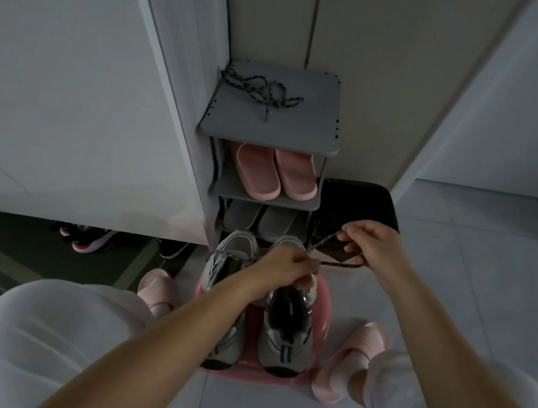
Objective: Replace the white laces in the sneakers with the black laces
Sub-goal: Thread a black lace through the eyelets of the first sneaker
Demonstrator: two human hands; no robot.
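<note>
Both arms reach out over the sneakers (287,331) on a pink stool (322,318). The left hand (288,267) pinches a black lace (338,265) just above one sneaker, and the right hand (371,244), fingers curled, grips the lace's other end, pulling it taut. A second black lace (259,90) lies on the shoe rack (306,122).

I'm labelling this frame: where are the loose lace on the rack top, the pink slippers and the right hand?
loose lace (264,100): head view, middle of the tangle.
pink slippers (257,175): head view, left slipper's upper.
right hand (373,249): head view, back of the hand.
</note>
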